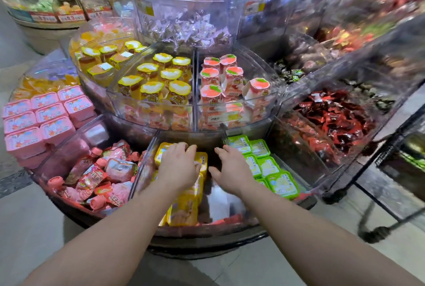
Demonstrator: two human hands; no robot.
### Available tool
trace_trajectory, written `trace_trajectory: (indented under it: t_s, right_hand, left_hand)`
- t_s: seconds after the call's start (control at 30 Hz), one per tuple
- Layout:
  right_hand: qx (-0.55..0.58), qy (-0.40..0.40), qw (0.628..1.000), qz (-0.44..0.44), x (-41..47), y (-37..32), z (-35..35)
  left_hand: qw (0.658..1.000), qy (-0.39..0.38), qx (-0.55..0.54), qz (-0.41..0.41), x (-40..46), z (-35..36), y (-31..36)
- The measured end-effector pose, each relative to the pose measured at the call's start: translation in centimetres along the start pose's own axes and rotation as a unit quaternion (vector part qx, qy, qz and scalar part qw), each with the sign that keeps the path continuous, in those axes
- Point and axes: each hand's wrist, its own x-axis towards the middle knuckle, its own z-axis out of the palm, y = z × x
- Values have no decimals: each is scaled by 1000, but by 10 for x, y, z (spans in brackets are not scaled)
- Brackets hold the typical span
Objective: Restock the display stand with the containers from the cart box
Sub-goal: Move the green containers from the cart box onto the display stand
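Both your hands reach into the bottom middle bin of the round display stand. Your left hand lies on the yellow containers, fingers bent over them. Your right hand floats just beside, at 3 o'clock, fingers loose. Green containers sit farther toward 3 o'clock. Pink pouches lie at 9 o'clock.

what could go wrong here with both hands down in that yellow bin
The yellow containers stand in one uneven column with bare bin floor beside them, so the left hand pressing on top may topple them sideways. The open right hand hovers close to the green containers and might knock that stack.
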Motion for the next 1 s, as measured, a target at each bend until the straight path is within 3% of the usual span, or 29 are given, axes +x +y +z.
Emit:
trace_trajectory:
  t_s: [0.2,0.6,0.8,1.0]
  right_hand:
    - [-63,120,989,56,-15,103,-90]
    - [-56,183,944,268,-153,409,-241]
    - [-49,198,921,333,-176,511,-274]
    - [-55,192,908,368,-140,610,-301]
  left_hand:
    - [998,7,37,47,49,-26,123]
    - [969,23,-34,245,77,-28,510]
    - [947,-25,-46,316,103,-11,631]
    - [935,-28,-49,350,173,24,727]
